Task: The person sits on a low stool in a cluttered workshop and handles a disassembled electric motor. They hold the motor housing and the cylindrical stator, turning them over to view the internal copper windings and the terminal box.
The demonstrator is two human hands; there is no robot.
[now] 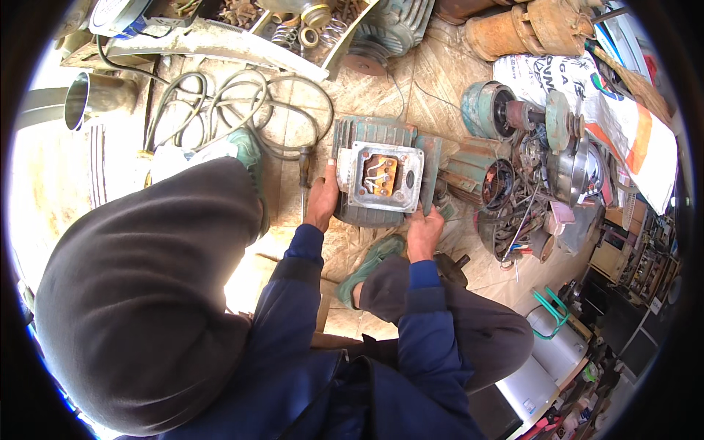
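Between the left grip (321, 196) and the right grip (425, 233) sits a worn, finned electric motor (375, 130), apparently resting on the tiled floor (434, 77), its square terminal box (355, 192) open and facing up to show an orange terminal block (384, 176) with pale wires (376, 178). The left grip holds the motor's left edge, thumb laid along it, the other fingers mostly hidden; the right grip closes on its near right corner, though how tightly either presses I cannot tell. Just left of the left grip lies a screwdriver (304, 167), and farther beyond that grip, a loosely coiled dark cable (213, 110). Beyond the right grip, to its right, lies a greenish ribbed motor housing (469, 169), near a heap of metal parts (532, 158). Below and left of the right grip is a green shoe (375, 265).
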